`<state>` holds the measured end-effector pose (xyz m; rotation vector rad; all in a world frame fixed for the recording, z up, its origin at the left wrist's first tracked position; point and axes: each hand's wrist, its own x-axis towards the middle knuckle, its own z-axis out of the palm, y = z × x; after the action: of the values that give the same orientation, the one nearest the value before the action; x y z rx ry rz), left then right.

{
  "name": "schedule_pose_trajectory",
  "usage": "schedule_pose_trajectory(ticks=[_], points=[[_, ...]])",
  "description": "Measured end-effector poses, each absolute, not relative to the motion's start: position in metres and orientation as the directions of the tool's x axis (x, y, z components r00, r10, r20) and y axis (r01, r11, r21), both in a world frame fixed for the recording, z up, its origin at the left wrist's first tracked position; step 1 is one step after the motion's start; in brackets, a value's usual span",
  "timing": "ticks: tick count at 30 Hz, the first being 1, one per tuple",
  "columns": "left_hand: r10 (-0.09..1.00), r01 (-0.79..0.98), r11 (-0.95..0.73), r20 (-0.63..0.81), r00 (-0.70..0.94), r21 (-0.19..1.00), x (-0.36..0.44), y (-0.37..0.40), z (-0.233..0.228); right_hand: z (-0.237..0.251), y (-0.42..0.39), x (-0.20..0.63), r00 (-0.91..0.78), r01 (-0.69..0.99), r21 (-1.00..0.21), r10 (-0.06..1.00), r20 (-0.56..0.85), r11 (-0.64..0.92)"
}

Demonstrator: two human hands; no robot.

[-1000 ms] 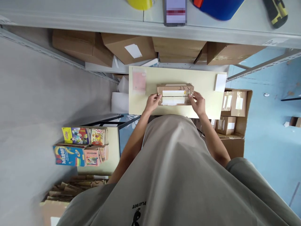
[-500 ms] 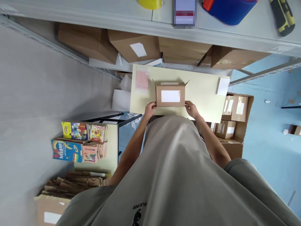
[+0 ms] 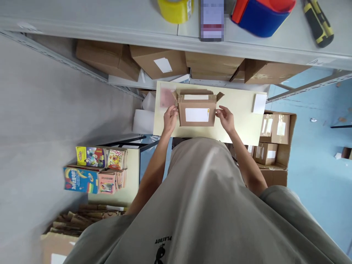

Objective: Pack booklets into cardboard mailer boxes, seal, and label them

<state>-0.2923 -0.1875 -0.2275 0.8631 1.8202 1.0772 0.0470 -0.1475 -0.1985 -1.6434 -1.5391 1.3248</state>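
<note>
A cardboard box (image 3: 183, 115) sits on the pale tabletop (image 3: 242, 117), right in front of the person, with a white label (image 3: 197, 114) on the face turned toward them. Small flaps stand out at its two far corners, left and right. The left hand (image 3: 169, 121) is at the box's left end, its fingers bent toward the cardboard; whether they are clamped on it or only resting there, I cannot tell. The right hand (image 3: 226, 120) is at the opposite end, fingers curled, thumb tip close against the box edge — again, I cannot tell if it grips. A pink sheet (image 3: 165, 98) lies on the table beyond the left hand, and a white stack (image 3: 259, 103) near the right end. On the grey shelf (image 3: 110, 25) above are a roll of yellow tape (image 3: 173, 13), a phone (image 3: 212, 22), a blue-and-red object (image 3: 262, 20) and a black-and-yellow knife (image 3: 317, 24) — larger cartons (image 3: 214, 66) stand in a row beneath. Picture books (image 3: 81, 179) are stacked to the left.
</note>
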Motion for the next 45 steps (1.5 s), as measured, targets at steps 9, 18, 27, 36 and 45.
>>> schedule_pose_trajectory(ticks=[9, 18, 27, 36, 45], points=[[0.836, 0.249, 0.486, -0.363, -0.411, 0.838, -0.277, -0.227, -0.227, -0.200, -0.176, 0.049, -0.091, 0.477, -0.843, 0.941, -0.327, -0.247], [0.958, 0.692, 0.141, 0.080, -0.277, 0.708, -0.289, -0.231, -0.197, -0.188, -0.165, 0.072, -0.015, 0.522, -0.851, 0.998, 0.064, 0.062], [0.995, 0.795, 0.006, -0.084, 0.056, 0.607, -0.245, -0.198, -0.187, -0.164, -0.101, 0.020, -0.613, 0.605, -0.627, 0.789, 0.026, 0.491], [0.986, 0.804, 0.000, -0.133, 0.099, 0.594, -0.246, -0.238, -0.182, -0.186, -0.051, 0.006, -0.605, 0.735, -0.450, 0.790, -0.096, 0.507], [0.980, 0.818, 0.101, -0.198, 0.016, 0.567, -0.244, -0.215, -0.210, -0.206, -0.056, -0.009, -0.495, 0.833, -0.357, 0.858, -0.141, 0.422]])
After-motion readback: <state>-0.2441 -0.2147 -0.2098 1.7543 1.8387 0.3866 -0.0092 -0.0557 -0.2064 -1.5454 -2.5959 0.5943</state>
